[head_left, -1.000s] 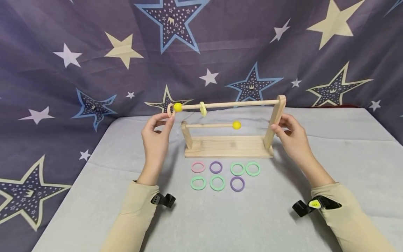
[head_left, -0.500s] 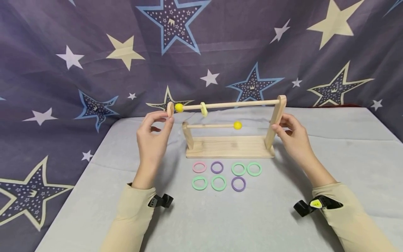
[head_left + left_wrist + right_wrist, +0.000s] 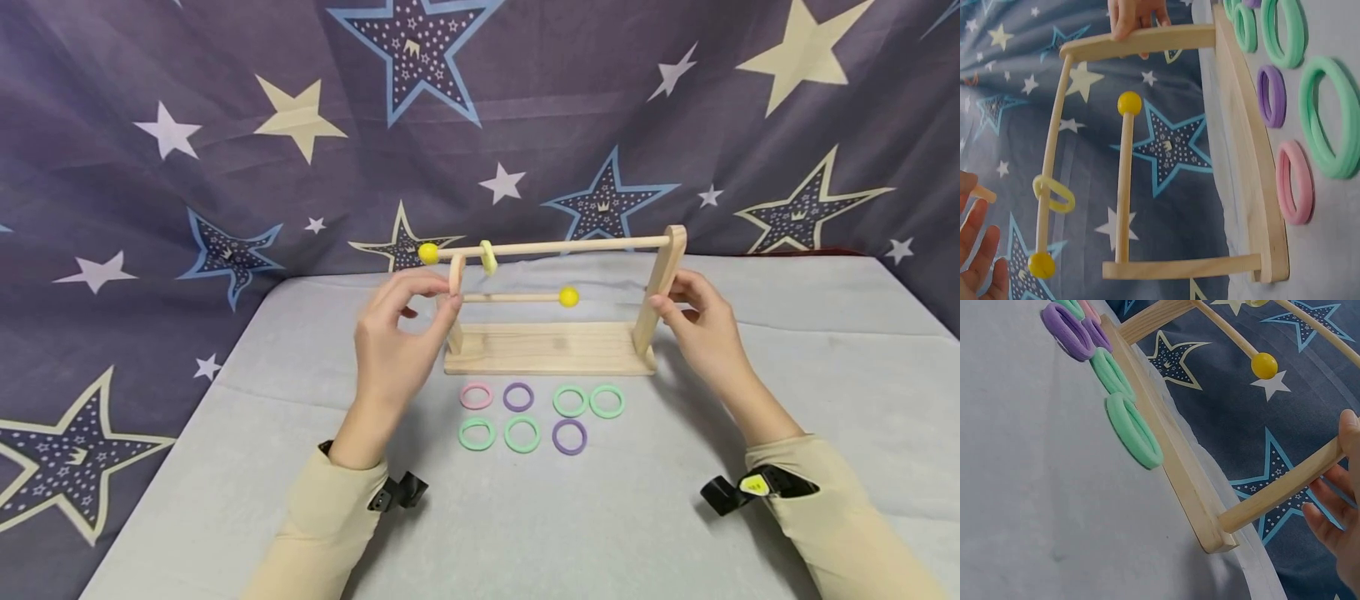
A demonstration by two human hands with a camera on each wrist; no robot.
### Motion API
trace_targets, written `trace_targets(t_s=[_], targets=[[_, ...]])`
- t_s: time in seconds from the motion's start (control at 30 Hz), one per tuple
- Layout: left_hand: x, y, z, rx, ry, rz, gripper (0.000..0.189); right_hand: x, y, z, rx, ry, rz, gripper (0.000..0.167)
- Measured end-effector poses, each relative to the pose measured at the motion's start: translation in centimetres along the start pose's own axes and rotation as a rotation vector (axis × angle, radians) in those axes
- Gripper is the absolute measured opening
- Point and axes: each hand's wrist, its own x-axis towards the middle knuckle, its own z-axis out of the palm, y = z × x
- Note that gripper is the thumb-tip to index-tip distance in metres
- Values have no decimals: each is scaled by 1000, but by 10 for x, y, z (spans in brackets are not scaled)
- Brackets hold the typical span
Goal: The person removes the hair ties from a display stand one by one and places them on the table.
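A wooden stand [image 3: 555,358] has a short upright on the left, a tall one on the right, and a rod from each. My left hand [image 3: 397,346] pinches a peach hair tie [image 3: 456,275] upright between thumb and fingers, just below the upper rod [image 3: 577,247] in the head view. The left wrist view shows that peach hair tie [image 3: 984,192] apart from the rod. A pale yellow hair tie [image 3: 488,258] hangs on the upper rod, inward of its yellow end ball [image 3: 428,253]. My right hand [image 3: 701,325] grips the tall upright [image 3: 660,287] by its edges.
Several hair ties lie on the grey cloth in front of the stand: a pink one [image 3: 476,396], purple ones [image 3: 570,451] and green ones [image 3: 522,448]. The lower rod [image 3: 517,297] ends in a yellow ball [image 3: 569,297]. A starry curtain [image 3: 570,100] hangs behind.
My left hand has carried the peach hair tie from outside the upper rod's end ball rightward and slightly down, past the ball. The right hand stays on the upright.
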Motion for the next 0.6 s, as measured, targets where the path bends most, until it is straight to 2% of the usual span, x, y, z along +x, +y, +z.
trace_targets(t_s=[0.23, 0.6], targets=[[-6, 4, 8, 35, -87, 38, 12, 0, 0, 0, 4, 2, -1, 36], [-19, 11, 24, 66, -203, 41, 10, 0, 0, 0, -1, -1, 5, 36]])
